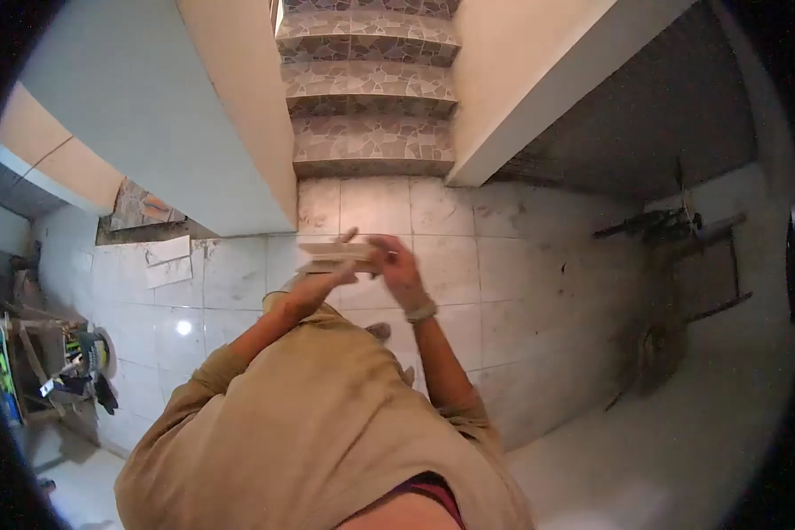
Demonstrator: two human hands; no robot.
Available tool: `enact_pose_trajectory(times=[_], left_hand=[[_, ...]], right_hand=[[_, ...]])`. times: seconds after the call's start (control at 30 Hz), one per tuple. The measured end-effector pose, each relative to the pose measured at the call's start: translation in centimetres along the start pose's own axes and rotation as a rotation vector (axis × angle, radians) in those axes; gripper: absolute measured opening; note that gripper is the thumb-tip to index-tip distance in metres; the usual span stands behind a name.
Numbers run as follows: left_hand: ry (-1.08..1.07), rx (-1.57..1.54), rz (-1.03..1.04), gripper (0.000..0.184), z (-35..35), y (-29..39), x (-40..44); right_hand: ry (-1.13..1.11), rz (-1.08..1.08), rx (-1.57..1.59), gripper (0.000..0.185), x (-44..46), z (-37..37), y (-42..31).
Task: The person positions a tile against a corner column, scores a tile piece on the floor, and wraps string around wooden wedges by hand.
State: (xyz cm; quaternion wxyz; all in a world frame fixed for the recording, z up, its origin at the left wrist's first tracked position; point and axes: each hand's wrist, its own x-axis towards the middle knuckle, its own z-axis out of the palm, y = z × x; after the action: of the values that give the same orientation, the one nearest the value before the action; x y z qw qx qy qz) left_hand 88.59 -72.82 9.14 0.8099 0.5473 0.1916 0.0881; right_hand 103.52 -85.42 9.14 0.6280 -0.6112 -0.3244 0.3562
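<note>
In front of my body I hold a small bundle of pale, flat strips [331, 253]; their material is too blurred to make out. My left hand [327, 281] grips the bundle from below, with fingers along its near side. At the bundle's right end, my right hand [396, 265] has its fingers curled in against it, smeared by motion. Whether the right fingers hold the strips or only touch them is unclear. A band circles my right wrist.
Ahead, stone-patterned steps [371, 137] rise between two walls. Two white flat pieces [169, 262] lie on the tiled floor [433, 265] to the left. A cluttered rack [40, 362] stands far left. Dark frame-like objects [724, 265] are at the right.
</note>
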Motion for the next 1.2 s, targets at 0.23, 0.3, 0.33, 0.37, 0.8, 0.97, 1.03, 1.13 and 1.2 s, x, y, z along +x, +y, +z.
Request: enact_pose_trajectory(times=[0.23,0.3,0.33,0.37,0.8,0.97,1.03,1.13,1.2], left_hand=[[0.505,-0.346,0.2,0.039,1.6,4.5,0.4],[0.441,-0.196,0.204,0.03,0.6,2.8,2.1],[0.375,-0.086,0.18,0.029,0.4,2.3,3.2],[0.307,0.024,0.153,0.028,0.3,1.8,4.1],[-0.603,0.359,0.794,0.05,12.8,6.5,27.2],[-0.726,0.286,0.648,0.051,10.6,8.7,30.7],[-0.694,0.304,0.751,0.05,9.5,9.3,31.9],[-0.541,0.231,0.803,0.05,7.9,8.8,32.6],[-0.364,0.096,0.777,0.039,7.7,8.2,33.3]], right_hand=[[-0.198,0.057,-0.169,0.051,0.0,-3.7,0.5],[-0.221,0.272,-0.319,0.045,-0.2,-7.2,3.0],[-0.204,0.264,-0.304,0.044,-0.4,-8.5,2.9],[-0.182,0.259,-0.288,0.042,-0.6,-9.7,3.0],[0.52,-0.148,0.065,0.049,7.6,-15.7,-4.4],[0.436,-0.092,0.183,0.044,12.1,-17.3,-4.9],[0.465,0.004,0.101,0.044,14.2,-16.8,-5.3],[0.369,-0.007,0.163,0.039,17.3,-15.6,-5.7],[0.288,0.127,0.467,0.033,19.4,-15.9,-5.6]])
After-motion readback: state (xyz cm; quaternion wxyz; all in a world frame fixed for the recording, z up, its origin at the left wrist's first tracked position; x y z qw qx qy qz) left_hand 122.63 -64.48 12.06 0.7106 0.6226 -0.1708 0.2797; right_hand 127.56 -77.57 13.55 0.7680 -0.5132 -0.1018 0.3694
